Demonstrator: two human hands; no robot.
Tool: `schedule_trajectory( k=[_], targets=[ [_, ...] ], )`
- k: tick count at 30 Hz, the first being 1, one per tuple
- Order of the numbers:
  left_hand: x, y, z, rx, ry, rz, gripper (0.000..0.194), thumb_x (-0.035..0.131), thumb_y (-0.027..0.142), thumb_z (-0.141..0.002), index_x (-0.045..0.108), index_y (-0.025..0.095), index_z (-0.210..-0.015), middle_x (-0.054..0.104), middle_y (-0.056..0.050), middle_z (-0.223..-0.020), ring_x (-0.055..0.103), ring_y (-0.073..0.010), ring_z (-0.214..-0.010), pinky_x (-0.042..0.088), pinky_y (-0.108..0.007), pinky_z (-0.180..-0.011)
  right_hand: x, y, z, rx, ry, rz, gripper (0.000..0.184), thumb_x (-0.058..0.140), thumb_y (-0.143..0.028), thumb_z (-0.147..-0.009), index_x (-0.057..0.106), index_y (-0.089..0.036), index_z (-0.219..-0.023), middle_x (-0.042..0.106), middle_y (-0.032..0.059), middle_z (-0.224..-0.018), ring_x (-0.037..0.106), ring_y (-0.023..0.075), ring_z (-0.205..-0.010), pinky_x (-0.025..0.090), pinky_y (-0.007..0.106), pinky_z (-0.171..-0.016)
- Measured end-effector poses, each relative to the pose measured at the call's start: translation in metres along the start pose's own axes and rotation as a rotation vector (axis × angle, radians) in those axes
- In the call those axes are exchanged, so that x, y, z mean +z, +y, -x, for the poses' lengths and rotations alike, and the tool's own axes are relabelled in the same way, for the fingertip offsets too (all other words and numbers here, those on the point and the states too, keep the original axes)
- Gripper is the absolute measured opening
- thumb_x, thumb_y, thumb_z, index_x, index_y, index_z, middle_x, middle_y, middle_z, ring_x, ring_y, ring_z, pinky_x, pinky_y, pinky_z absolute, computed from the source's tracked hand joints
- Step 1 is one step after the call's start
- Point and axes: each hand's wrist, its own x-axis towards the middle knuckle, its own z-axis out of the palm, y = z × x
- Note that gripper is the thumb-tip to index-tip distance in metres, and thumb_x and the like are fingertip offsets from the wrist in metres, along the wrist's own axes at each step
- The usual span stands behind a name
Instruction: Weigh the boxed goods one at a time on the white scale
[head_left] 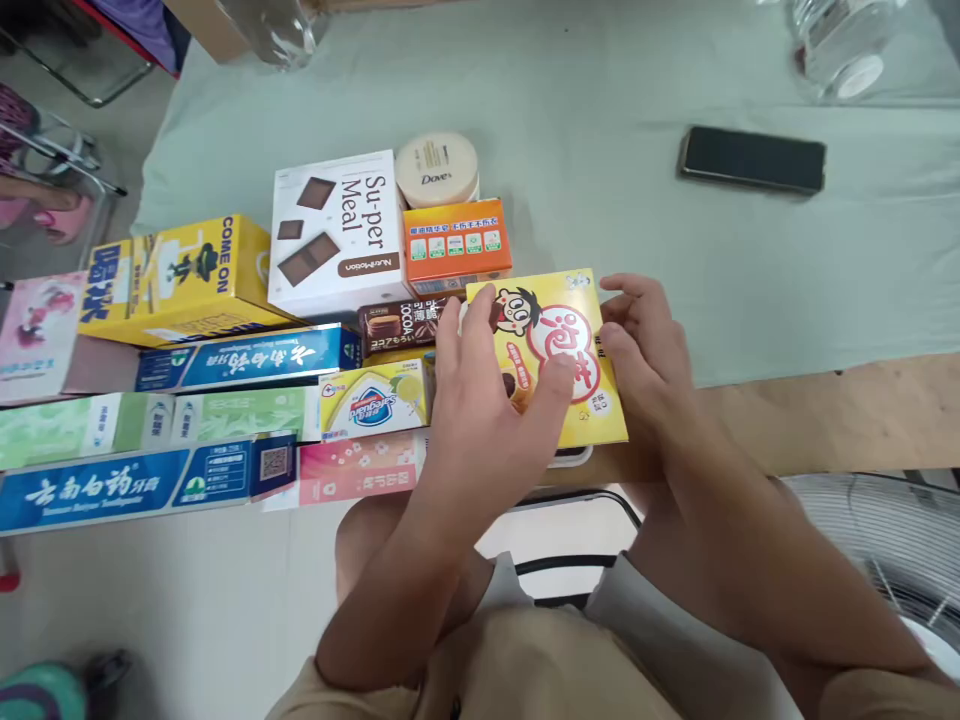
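Yellow box (pixel 546 310) w/ a cartoon kid & big red letters is at the table's (pixel 600 200) front edge, held btwn both my hands. My L hand (pixel 487 420) hides much of its left side, thumb on top; my R hand (pixel 649 340) grips the right side. Can't see its bottom. Smth white (pixel 571 457) peeks out under it, hard to tell what. L fingers block the brown cocoa pack's (pixel 397 325) end. Long blue box (pixel 135 485) gets cut off far left.
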Motion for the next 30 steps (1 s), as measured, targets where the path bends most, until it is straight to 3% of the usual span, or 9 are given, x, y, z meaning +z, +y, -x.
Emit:
schedule_trajectory(
  k=[4,9,14,18,22,24,26,28,30],
  targets=[
    [0.001,-0.007,-0.006,-0.017,-0.03,0.051,0.073,0.071,0.05,-0.089,0.042,0.028,-0.154,0.04,-0.013,-0.167,0.026,-0.0387,-0.164,0.023,-0.064,-0.135,0.003,-0.008,0.002,0.029,-0.07,-0.071,0.032,0.054,-0.034,-0.097,0.055,-0.029,-0.129,0.063,-0.0031,-0.084,0.06,0.0139,-0.069,0.05,0.029,-0.063],
    [0.0,-0.015,-0.008,0.056,-0.013,0.17,0.068,0.074,0.039,-0.092,0.045,0.031,-0.153,0.042,-0.008,-0.168,0.035,-0.0357,-0.16,0.031,-0.059,-0.134,0.003,-0.005,0.001,-0.04,-0.075,-0.043,0.039,0.049,-0.04,-0.103,0.061,-0.029,-0.138,0.071,0.0029,-0.099,0.065,0.018,-0.083,0.057,0.039,-0.084],
    [0.001,-0.019,-0.009,0.057,-0.047,0.288,0.067,0.075,0.034,-0.092,0.046,0.034,-0.152,0.047,-0.006,-0.165,0.043,-0.0328,-0.156,0.04,-0.054,-0.13,0.004,0.002,0.005,-0.057,-0.036,-0.048,0.044,0.049,-0.048,-0.103,0.064,-0.033,-0.141,0.071,0.0059,-0.113,0.066,0.021,-0.097,0.058,0.043,-0.092],
    [0.003,-0.013,-0.011,0.114,-0.076,0.432,0.065,0.074,0.033,-0.093,0.045,0.034,-0.151,0.053,-0.005,-0.161,0.053,-0.0291,-0.15,0.048,-0.049,-0.125,0.003,-0.004,0.016,0.093,-0.048,-0.261,0.056,0.054,-0.048,-0.099,0.047,-0.038,-0.153,0.059,0.0074,-0.145,0.067,0.0202,-0.098,0.062,0.045,-0.092],
    [0.005,-0.003,-0.015,0.198,-0.077,0.566,0.056,0.085,0.041,-0.084,0.063,0.036,-0.135,0.061,-0.001,-0.154,0.041,-0.0282,-0.16,0.034,-0.048,-0.135,-0.005,-0.012,0.021,0.178,-0.042,-0.532,0.071,0.06,-0.048,-0.093,0.029,-0.045,-0.157,0.048,0.0058,-0.158,0.068,0.0211,-0.102,0.066,0.042,-0.082],
    [0.01,0.003,-0.016,0.179,-0.055,0.632,0.053,0.09,0.044,-0.077,0.07,0.034,-0.126,0.067,-0.002,-0.146,0.046,-0.03,-0.157,0.033,-0.051,-0.136,-0.014,-0.013,0.019,0.172,0.024,-0.592,0.071,0.059,-0.049,-0.093,0.026,-0.046,-0.156,0.05,0.0049,-0.154,0.068,0.0225,-0.107,0.066,0.042,-0.082],
    [0.021,0.011,-0.014,0.099,-0.052,0.658,0.054,0.094,0.045,-0.072,0.074,0.032,-0.12,0.073,-0.002,-0.138,0.056,-0.0335,-0.148,0.043,-0.055,-0.13,-0.026,-0.011,0.017,0.149,0.129,-0.629,0.07,0.055,-0.05,-0.095,0.023,-0.046,-0.156,0.05,0.0054,-0.151,0.067,0.0243,-0.113,0.066,0.042,-0.083],
    [0.037,0.022,-0.011,-0.006,-0.109,0.618,0.056,0.095,0.047,-0.07,0.075,0.03,-0.119,0.075,-0.002,-0.134,0.063,-0.0362,-0.14,0.054,-0.055,-0.121,-0.042,-0.007,0.015,0.117,0.231,-0.635,0.069,0.05,-0.048,-0.097,0.016,-0.047,-0.157,0.046,0.0069,-0.153,0.067,0.0261,-0.118,0.066,0.045,-0.085],
    [0.059,0.036,-0.007,-0.049,-0.178,0.555,0.05,0.092,0.048,-0.073,0.076,0.03,-0.117,0.077,-0.002,-0.13,0.067,-0.0361,-0.136,0.061,-0.052,-0.113,-0.061,-0.002,0.015,0.062,0.241,-0.519,0.074,0.047,-0.04,-0.099,0.005,-0.048,-0.159,0.041,0.0091,-0.156,0.062,0.0285,-0.128,0.064,0.051,-0.095]
  ],
)
